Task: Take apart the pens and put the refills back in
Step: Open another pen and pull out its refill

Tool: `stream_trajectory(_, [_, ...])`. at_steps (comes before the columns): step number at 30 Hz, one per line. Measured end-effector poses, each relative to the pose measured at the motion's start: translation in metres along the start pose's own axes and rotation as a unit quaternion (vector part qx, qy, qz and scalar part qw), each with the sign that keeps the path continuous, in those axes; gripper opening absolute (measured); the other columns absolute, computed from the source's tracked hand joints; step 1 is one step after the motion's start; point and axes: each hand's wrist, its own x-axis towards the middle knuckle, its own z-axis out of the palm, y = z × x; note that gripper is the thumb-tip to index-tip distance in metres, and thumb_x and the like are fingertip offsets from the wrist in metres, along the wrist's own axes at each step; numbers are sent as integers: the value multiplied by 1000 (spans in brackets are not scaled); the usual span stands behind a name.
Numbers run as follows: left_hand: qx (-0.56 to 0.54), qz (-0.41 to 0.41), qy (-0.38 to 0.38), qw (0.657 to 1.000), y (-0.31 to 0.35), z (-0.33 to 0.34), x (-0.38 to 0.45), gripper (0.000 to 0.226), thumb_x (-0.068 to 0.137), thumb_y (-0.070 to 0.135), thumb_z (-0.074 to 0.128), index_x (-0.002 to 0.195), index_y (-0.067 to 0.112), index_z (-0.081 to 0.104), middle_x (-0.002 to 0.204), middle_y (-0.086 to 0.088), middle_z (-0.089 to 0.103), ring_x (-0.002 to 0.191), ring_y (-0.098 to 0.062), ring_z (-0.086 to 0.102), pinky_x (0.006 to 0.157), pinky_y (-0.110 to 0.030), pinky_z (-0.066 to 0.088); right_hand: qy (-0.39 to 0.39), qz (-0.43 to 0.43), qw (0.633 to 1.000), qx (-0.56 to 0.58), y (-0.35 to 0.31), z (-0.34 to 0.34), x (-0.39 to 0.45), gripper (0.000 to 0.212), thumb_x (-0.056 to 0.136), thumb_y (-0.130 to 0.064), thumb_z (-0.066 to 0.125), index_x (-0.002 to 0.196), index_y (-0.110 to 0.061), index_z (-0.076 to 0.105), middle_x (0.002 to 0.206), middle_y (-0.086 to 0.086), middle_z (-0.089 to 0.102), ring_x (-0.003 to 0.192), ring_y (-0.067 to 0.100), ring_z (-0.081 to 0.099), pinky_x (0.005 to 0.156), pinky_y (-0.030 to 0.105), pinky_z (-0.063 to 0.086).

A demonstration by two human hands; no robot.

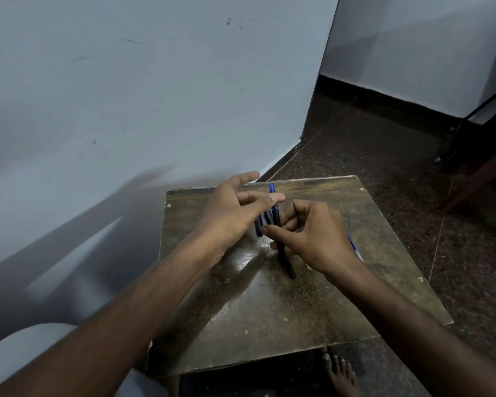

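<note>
Bending over a small worn table (341,296), a person's right hand (318,239) pinched a dark pen (282,253) upright while the left hand (232,213), fingers loosely spread, touched blue-tipped pens (272,193) standing alongside.

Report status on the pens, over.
Right hand grips dark pens over the table. Left hand open, fingers across them. Refills not discernible.

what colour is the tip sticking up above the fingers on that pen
Blue: the pen tip pokes up above the left hand; head view.
</note>
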Motion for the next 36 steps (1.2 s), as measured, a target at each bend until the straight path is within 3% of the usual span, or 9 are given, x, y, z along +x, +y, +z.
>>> stream_trajectory(4, [21,10,61,998,-3,2,2,90,65,60,97,139,31,53,94,10,85,89,8,77,83,-17,48,-23,-14,1000,-4,-1,1,-3,32,82,-28,96,83,-10,70,66,0,81,64,10,82,60,31,67])
stream_trajectory(7, [-13,-21,25,999,2,-2,2,105,61,77,85,147,30,49,108,14,84,104,7,74,96,-24,49,-24,-17,1000,10,0,2,-4,31,82,-28,96,82,-12,69,66,0,81,65,12,83,57,28,65])
stream_trajectory(9, [-14,-13,-11,1000,3,-4,1,85,79,63,87,149,30,52,110,14,86,116,1,74,107,-31,47,-15,-8,1000,9,0,0,-1,30,82,-26,96,82,-11,70,67,2,81,64,12,82,56,27,63])
stream_trajectory(12, [28,32,20,999,-1,-4,1,70,81,44,95,140,32,60,93,14,87,97,5,79,90,-18,49,-20,-10,1000,-11,1,0,0,30,81,-28,96,82,-13,70,67,0,81,62,7,81,55,21,59])
stream_trajectory(17, [15,11,44,999,2,-5,3,97,56,76,89,138,34,58,98,11,84,93,7,77,84,-19,49,-33,-28,999,-9,2,2,-3,32,80,-30,97,79,-17,68,66,-4,81,61,5,80,53,14,55])
stream_trajectory(20, [10,9,7,1000,4,-8,0,77,72,79,81,133,34,65,107,18,84,98,10,76,92,-25,50,-22,-22,1000,3,3,0,-1,30,80,-27,97,79,-18,68,66,-1,81,64,9,82,53,20,58])
stream_trajectory(25, [36,43,1,998,2,-10,-1,21,94,43,83,109,29,82,98,8,87,93,-2,81,88,-25,54,-11,-23,1000,-7,5,1,1,27,81,-28,97,84,-18,72,70,0,82,64,9,82,56,27,63])
stream_trajectory(30, [-12,77,75,994,-1,-14,7,20,93,41,85,106,27,83,97,8,87,89,1,79,84,-20,57,-18,-75,995,-61,4,0,-1,33,85,-30,93,112,-34,75,79,-2,80,64,8,79,67,34,65])
stream_trajectory(36, [-93,46,137,985,-1,-43,23,15,93,32,87,101,20,82,88,-4,86,82,-10,80,81,-30,67,-25,-82,993,-82,9,-3,-1,27,88,-26,91,109,-36,77,75,-9,80,56,1,77,62,24,63])
